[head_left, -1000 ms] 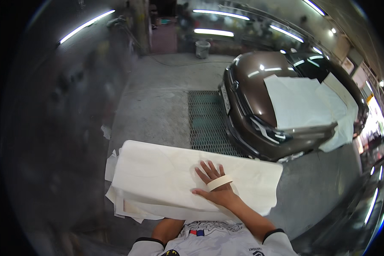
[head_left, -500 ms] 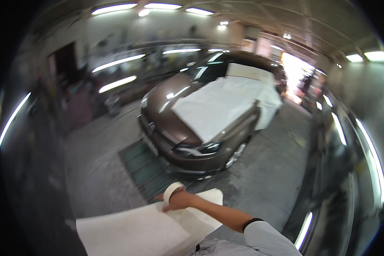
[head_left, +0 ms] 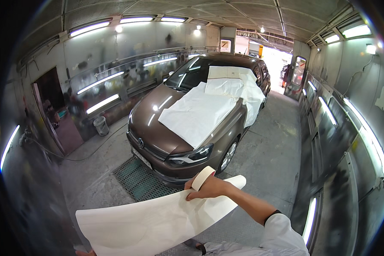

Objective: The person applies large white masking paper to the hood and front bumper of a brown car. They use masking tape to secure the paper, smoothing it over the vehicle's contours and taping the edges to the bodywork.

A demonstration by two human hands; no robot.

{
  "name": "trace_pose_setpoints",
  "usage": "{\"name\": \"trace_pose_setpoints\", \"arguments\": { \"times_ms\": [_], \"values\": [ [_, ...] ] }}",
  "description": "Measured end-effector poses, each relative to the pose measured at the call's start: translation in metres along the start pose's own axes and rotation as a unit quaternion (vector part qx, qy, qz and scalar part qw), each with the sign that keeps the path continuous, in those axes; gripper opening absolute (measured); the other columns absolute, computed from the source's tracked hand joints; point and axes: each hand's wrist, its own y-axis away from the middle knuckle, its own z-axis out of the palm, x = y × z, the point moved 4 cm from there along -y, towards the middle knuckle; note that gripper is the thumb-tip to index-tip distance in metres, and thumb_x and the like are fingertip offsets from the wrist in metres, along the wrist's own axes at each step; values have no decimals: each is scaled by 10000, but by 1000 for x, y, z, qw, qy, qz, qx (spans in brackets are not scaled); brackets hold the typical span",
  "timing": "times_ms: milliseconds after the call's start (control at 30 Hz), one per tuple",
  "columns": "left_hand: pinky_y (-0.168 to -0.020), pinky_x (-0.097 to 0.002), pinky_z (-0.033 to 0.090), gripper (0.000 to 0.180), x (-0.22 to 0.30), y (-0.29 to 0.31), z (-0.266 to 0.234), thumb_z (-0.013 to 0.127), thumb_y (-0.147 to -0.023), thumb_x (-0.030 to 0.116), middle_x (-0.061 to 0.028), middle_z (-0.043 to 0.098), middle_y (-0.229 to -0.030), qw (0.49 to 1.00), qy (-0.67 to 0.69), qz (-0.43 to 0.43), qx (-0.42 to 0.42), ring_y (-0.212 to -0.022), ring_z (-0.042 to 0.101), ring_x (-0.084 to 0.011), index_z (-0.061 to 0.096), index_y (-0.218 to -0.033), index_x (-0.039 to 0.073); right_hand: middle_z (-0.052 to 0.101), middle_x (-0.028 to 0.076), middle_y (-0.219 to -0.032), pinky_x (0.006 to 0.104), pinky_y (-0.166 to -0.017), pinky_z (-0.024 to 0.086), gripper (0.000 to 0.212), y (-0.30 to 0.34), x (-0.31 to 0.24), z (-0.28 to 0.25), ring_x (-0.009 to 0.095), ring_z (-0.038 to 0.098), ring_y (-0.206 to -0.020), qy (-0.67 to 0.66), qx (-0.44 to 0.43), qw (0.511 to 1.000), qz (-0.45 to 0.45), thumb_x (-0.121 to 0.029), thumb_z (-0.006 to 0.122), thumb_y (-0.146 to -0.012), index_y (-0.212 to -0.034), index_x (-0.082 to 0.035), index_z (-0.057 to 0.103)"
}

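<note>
My right hand (head_left: pixel 207 187) pinches the upper edge of a large white sheet of masking paper (head_left: pixel 145 219). A roll of cream masking tape (head_left: pixel 203 178) sits around its fingers. Only a bit of my left hand (head_left: pixel 86 253) shows at the bottom edge, closed on the paper's lower left part; most of it is hidden. The sheet stretches between both hands, its right end curling up past my right wrist. Beyond it stands a brown car (head_left: pixel 168 123), its hood, windshield and side partly covered by white masking paper (head_left: pixel 200 109).
A green floor grate (head_left: pixel 134 179) lies before the car's bumper. At the left wall are a grey bucket (head_left: pixel 101 126), a hose (head_left: pixel 79 159) and a dark doorway (head_left: pixel 50 96). Tube lights line both walls. A bright opening (head_left: pixel 274 64) is at the far end.
My view has turned slightly right and steadied. My right hand has moved right and up a little with the paper and tape. A bit of my left hand now shows at the bottom.
</note>
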Motion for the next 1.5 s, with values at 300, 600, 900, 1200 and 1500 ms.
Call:
{"name": "trace_pose_setpoints", "arguments": {
  "times_ms": [300,600,900,1200,1500],
  "values": [
    [-838,-348,504,460,13,1,-23,801,-704,-1,-105,691,-1006,998,70,-4,-6,-933,643,-188,626,-1128,-39,640,65,-751,320,-656,460,188,17,-17,-42,156,567,-696,-7,134,989,-58,-197,747,-793,-863,-37,679],
    [-845,-297,489,319,-21,-7,-149,759,-759,-7,-45,690,-1004,978,181,79,74,-915,638,-151,666,-1064,11,659,73,-1107,354,-829,487,523,59,101,-103,184,601,-988,-136,376,916,24,-299,836,-720,-1156,-83,645],
    [-835,-346,495,527,-17,-73,-142,812,-734,130,-81,672,-1065,973,161,142,91,-923,644,-202,601,-1196,-11,473,101,-1423,416,-1008,438,1281,56,228,0,250,493,-1259,-505,287,814,-16,-396,943,-503,-1537,-140,230],
    [-846,-344,492,531,34,-111,-148,799,-745,121,-79,667,-1080,969,167,157,94,-949,638,-200,589,-1213,-14,643,126,-1200,381,-988,482,910,12,261,-18,241,611,-1129,-582,236,778,-27,-93,904,-552,-1360,7,495],
    [-858,-343,489,534,77,-145,-108,786,-755,113,-78,663,-1095,969,192,148,50,-975,633,-198,578,-1229,-18,654,108,-1154,382,-950,478,629,1,282,-43,238,613,-1065,-568,209,796,-21,-1,829,-598,-1189,2,611]
  ]
}}
